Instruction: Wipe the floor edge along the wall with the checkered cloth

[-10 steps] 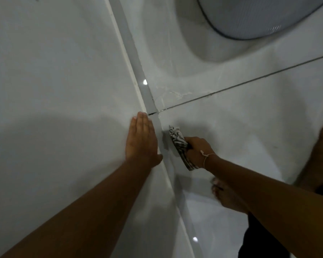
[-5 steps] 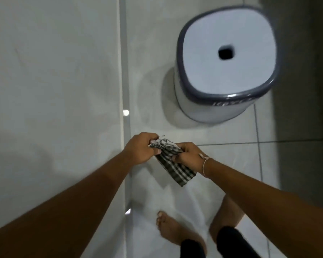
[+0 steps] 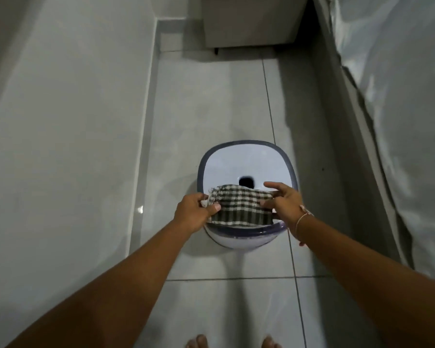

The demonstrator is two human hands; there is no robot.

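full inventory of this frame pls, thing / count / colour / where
checkered cloth: 1, dark green and white, stretched over the stool's near edge, held at both ends
stool: 1, white seat with grey-blue rim and a central hole, on the floor mid-frame
floor: pale grey tiles
wall: pale grey, left side
cabinet: 1, light, far end
plastic sheet: 1, translucent, right side
left hand: gripping the cloth's left end
right hand: on the cloth's right end, pale wrist string
feet: 2, bare, bottom edge
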